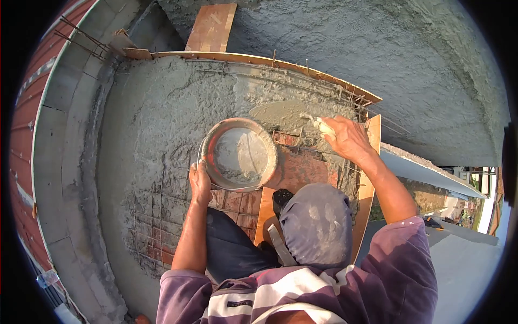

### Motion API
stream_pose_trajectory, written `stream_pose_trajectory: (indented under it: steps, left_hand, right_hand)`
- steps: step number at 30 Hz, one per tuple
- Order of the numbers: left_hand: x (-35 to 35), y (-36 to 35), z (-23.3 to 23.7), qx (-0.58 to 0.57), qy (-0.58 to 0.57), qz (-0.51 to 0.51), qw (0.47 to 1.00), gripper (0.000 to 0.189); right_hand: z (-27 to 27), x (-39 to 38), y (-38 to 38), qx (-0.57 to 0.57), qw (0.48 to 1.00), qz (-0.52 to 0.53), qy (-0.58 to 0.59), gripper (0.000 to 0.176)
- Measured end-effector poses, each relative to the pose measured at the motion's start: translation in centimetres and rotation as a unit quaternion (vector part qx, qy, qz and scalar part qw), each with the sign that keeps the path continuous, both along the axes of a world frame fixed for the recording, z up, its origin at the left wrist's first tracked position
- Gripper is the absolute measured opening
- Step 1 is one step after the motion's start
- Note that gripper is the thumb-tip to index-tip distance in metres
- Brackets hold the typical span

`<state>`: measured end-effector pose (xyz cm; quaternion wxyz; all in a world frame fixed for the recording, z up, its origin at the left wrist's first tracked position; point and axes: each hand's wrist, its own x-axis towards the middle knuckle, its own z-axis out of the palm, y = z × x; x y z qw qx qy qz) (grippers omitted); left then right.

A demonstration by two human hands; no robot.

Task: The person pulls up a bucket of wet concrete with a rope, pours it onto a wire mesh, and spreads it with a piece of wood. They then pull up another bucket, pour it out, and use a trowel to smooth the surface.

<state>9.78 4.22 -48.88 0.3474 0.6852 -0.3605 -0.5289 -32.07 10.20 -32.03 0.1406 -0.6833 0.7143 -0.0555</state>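
Observation:
My left hand [200, 182] is closed at the left side of a round orange bucket [274, 154], at its rim and thin wire handle. The bucket's inside is smeared with grey cement, and some wet mix lies at its bottom. Stretched out to the right, my right hand [345, 136] is wrapped round the pale handle of a trowel [278, 115]. Its cement-coated blade lies flat on the wet concrete [162, 100], beyond the bucket. The fingertips of my right hand are partly hidden.
Rebar mesh [156, 224] shows over red decking near my left knee. Formwork boards [270, 62] edge the slab at the far side and right. A block wall [56, 178] runs along the left. Rebar ends [81, 36] stick out at the upper left. A plywood piece [211, 27] lies beyond.

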Motion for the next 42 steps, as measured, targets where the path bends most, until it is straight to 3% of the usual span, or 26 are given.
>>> stream_pose_trajectory:
  steps: [5,8,10,11,13,16,19,21,29,32,34,35,38,39,42]
  left_hand:
    - [-1.4,0.2,1.3,-0.011,-0.037,-0.027,0.999,0.039]
    - [-1.2,0.6,0.2,-0.002,-0.064,-0.051,0.997,0.040]
    - [-1.7,0.8,2.5,0.052,-0.043,-0.025,0.997,0.039]
    - [-1.7,0.8,2.1,0.035,-0.045,-0.014,0.998,0.032]
    - [-1.1,0.7,1.0,0.019,-0.044,-0.036,0.998,0.037]
    - [-0.2,0.6,-0.1,0.009,-0.051,-0.052,0.997,0.041]
    - [-0.2,0.5,0.2,0.029,-0.003,-0.009,1.000,0.039]
    - [0.6,0.3,-2.0,0.001,0.000,-0.014,1.000,0.032]
    - [1.8,0.2,-0.9,0.072,0.029,0.030,0.996,0.031]
    - [2.0,0.2,-2.5,0.059,0.036,0.055,0.996,0.032]
    - [1.8,0.3,-1.7,0.064,0.033,0.051,0.996,0.032]
    - [1.5,0.2,-0.2,0.084,0.016,0.050,0.995,0.032]
    - [1.3,0.3,0.5,0.082,0.024,0.057,0.995,0.032]
    - [1.3,0.4,0.4,0.070,0.028,0.061,0.995,0.034]
    - [1.5,0.6,0.5,0.062,-0.008,0.044,0.997,0.036]
  right_hand:
    - [-5.5,10.2,-4.2,-0.010,0.962,0.205,0.178,0.025]
    - [-9.3,12.0,-5.7,0.122,0.963,0.240,0.027,0.021]
    - [-9.8,11.3,-4.8,0.138,0.966,0.216,-0.047,0.028]
    - [-10.7,10.6,-4.3,0.144,0.963,0.211,-0.088,0.031]
    - [-10.1,10.1,-4.1,0.177,0.961,0.173,-0.127,0.040]
    - [-11.5,8.3,-3.1,0.178,0.941,0.195,-0.212,0.037]
    - [-11.5,7.4,-2.1,0.183,0.936,0.142,-0.264,0.038]
    - [-10.5,7.0,-2.3,0.186,0.929,0.110,-0.299,0.036]
    - [-1.5,6.6,-10.5,0.180,0.921,0.020,-0.344,0.033]
    - [-3.2,6.1,-16.1,0.171,0.923,-0.031,-0.344,0.033]
    - [-4.3,6.7,-20.5,0.148,0.946,-0.059,-0.282,0.034]
    - [-6.4,7.2,-22.7,0.036,0.977,-0.015,-0.210,0.032]
    - [-11.6,8.3,-27.4,-0.092,0.993,0.074,0.030,0.031]
    - [-11.9,9.1,-28.3,-0.075,0.984,0.079,0.140,0.033]
    - [-13.3,9.7,-27.7,-0.140,0.981,0.061,0.120,0.037]
